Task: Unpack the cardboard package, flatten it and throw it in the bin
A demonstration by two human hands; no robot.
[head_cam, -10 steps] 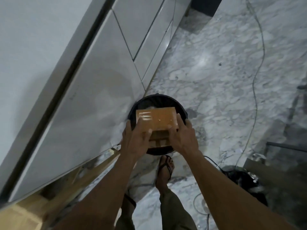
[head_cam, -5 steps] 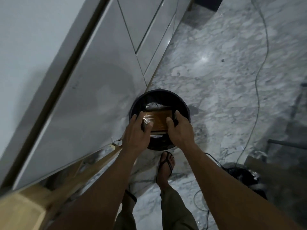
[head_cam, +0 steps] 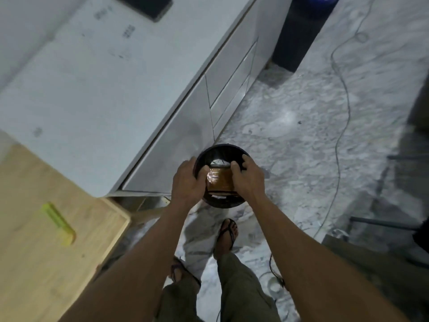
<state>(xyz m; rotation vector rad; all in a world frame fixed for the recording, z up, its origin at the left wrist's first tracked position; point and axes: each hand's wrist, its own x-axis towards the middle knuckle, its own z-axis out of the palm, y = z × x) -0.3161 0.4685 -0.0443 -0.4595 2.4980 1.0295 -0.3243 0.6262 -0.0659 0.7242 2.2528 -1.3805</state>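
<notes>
A round black bin (head_cam: pixel 222 148) stands on the marble floor beside the white cabinet. The flattened brown cardboard (head_cam: pixel 221 180), with shiny tape on it, sits inside the bin's mouth. My left hand (head_cam: pixel 188 180) is at the bin's left rim with its fingers against the cardboard's left edge. My right hand (head_cam: pixel 248 176) grips the cardboard's right edge, its fingers curled over the bin's right side. Both hands reach down from above the bin. Whitish rubbish shows in the bin behind the cardboard.
A white cabinet (head_cam: pixel 92 89) with drawers runs along the left, a dark phone (head_cam: pixel 148 5) on top. A wooden table (head_cam: pixel 46 240) carries a yellow-green object (head_cam: pixel 59 223). A thin cable (head_cam: pixel 341 135) trails across the floor; my sandalled foot (head_cam: pixel 226 235) stands below the bin.
The cardboard has gone from above the bin down into its mouth, with both hands following. The view has pulled back, showing the cabinet top and the wooden table.
</notes>
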